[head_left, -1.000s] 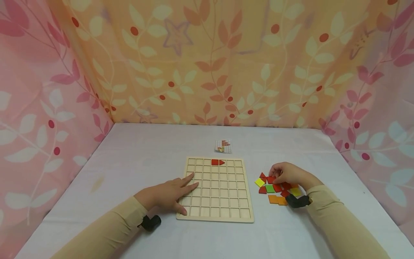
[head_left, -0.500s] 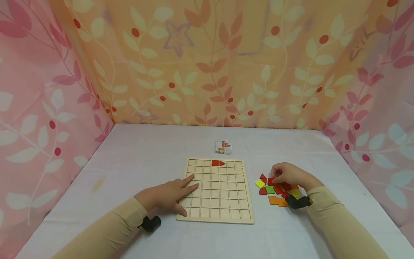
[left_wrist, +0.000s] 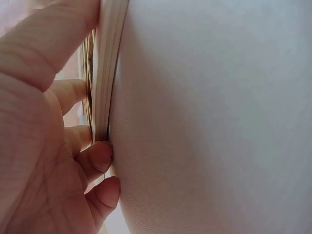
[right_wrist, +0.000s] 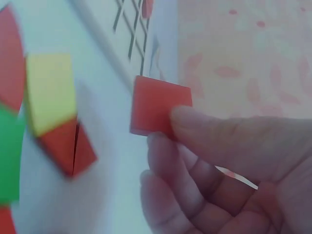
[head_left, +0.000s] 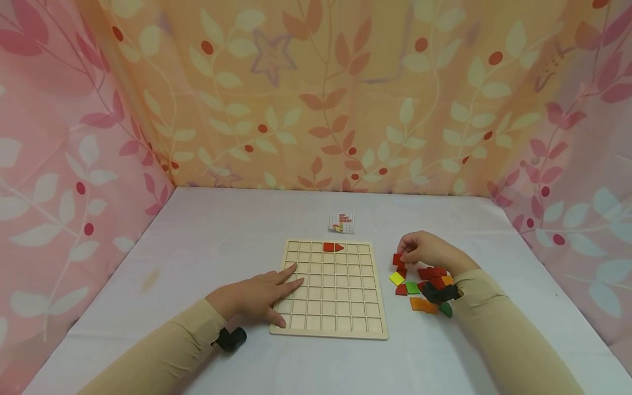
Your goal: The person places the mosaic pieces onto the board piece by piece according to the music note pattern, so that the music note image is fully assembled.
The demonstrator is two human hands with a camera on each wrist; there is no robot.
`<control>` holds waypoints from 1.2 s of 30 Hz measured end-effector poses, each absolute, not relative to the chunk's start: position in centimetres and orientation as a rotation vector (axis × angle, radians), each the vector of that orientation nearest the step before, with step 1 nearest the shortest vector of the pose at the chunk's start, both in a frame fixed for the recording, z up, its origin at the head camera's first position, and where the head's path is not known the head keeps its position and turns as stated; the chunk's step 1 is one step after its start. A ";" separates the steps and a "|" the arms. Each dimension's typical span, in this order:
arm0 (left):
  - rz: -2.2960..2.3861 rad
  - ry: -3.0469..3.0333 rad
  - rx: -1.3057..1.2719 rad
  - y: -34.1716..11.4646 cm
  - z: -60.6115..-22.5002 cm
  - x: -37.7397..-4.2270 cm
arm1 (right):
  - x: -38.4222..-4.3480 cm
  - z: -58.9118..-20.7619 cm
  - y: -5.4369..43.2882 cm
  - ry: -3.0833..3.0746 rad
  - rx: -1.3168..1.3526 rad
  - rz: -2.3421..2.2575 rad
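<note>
My right hand (head_left: 432, 252) pinches a red square tile (right_wrist: 158, 107) between thumb and fingers, lifted over the far left side of the loose tile pile. Under and around it lie a yellow tile (head_left: 396, 278), a green tile (head_left: 412, 287) and several red ones. On the left edge of the wooden grid board (head_left: 344, 336) rests my left hand (head_left: 257, 296), its fingers spread over the squares. In the left wrist view, two of its fingertips (left_wrist: 101, 155) lie against the board's side. A red square (head_left: 328, 247) and a red pointed tile (head_left: 339, 247) sit in the board's top row.
Beyond the board lies a small printed card (head_left: 342, 223) with a coloured grid picture. Orange tiles (head_left: 423, 305) and a dark green tile (head_left: 446, 309) are at the pile's near side. Patterned cloth (head_left: 316, 99) walls the back and sides of the white table (head_left: 237, 219).
My right hand has lifted a red square tile from the pile and moved left and away from me. The dark green tile has come into sight. My left hand stays in place.
</note>
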State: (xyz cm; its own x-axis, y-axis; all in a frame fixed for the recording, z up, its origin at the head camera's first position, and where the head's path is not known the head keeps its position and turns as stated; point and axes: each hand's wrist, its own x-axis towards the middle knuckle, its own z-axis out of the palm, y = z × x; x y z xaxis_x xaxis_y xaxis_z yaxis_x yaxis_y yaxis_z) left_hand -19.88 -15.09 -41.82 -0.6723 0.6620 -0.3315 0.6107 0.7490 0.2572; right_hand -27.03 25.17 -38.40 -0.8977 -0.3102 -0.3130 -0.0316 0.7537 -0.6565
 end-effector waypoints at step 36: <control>0.150 2.541 0.987 -15.1 -41.7 -19.9 | -29.4 -41.0 11.4 2.696 -0.462 -1.003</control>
